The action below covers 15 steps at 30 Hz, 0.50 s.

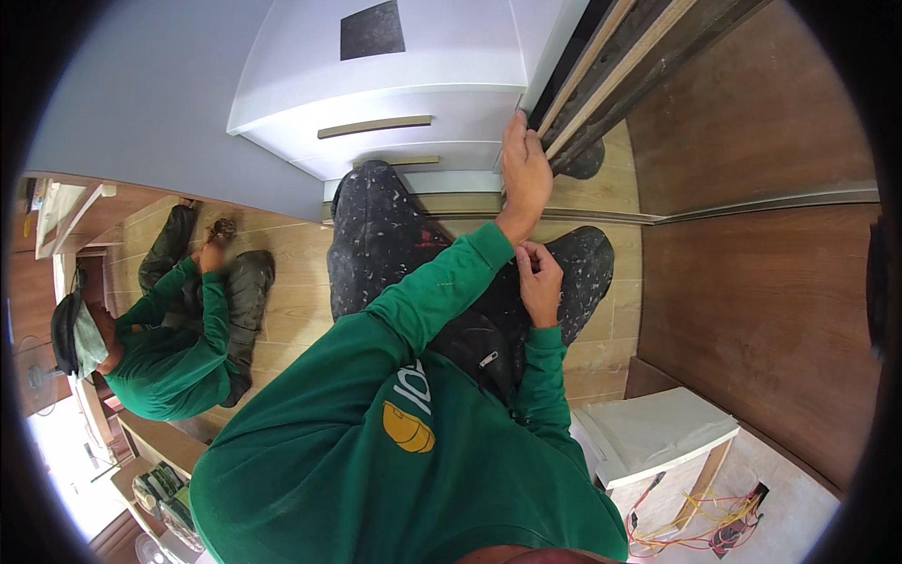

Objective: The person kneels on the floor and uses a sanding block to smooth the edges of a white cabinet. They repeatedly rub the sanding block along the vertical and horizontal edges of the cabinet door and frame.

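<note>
My left hand reaches forward with its fingers stretched out along the right front edge of a white drawer cabinet. It lies beside the upright edges of wooden panels. My right hand is close below the left wrist, above my right thigh. Its fingers are curled in, and anything held in them is too small or hidden to make out. Two drawer fronts with long brownish handles face me. A dark square shows on the cabinet's white top.
A metal track crosses the wood-look floor at my knees. Brown panels stand on the right. A white box-like unit and loose coloured wires are at lower right. A co-worker in green sits at left, hands together.
</note>
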### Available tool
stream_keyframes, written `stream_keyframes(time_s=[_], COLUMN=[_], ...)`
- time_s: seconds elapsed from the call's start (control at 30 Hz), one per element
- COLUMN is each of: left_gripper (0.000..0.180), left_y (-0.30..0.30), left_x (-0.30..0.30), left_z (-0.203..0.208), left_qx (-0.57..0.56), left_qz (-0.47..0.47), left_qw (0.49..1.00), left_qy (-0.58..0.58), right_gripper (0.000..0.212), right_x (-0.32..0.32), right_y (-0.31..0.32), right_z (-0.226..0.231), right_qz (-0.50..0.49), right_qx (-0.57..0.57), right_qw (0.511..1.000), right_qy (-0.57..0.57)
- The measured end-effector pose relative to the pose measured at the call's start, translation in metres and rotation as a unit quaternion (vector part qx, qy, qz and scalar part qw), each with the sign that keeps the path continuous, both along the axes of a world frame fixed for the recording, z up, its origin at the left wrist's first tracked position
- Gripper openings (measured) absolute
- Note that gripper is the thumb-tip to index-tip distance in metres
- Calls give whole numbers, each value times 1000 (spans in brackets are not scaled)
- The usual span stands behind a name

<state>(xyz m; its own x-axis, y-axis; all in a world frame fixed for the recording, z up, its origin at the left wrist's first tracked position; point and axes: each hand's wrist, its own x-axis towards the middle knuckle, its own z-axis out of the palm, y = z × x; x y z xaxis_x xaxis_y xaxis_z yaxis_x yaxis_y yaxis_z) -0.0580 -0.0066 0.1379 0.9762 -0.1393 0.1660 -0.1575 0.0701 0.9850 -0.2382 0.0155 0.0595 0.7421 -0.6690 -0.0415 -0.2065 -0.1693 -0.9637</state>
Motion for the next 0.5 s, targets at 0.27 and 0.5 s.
stream_keyframes(time_s=[0.27,0.5], left_gripper=[43,42], left_y=[1,4], left_x=[0,6], left_z=[11,4], left_qx=[-16,-15], left_qz=[26,27], left_qw=[996,995], left_qy=[-88,-99], right_gripper=[25,24], right_x=[0,3], right_y=[4,4], right_z=[3,3], right_qz=[4,12], right_qx=[3,-10], right_qw=[1000,1000], right_qy=[15,17])
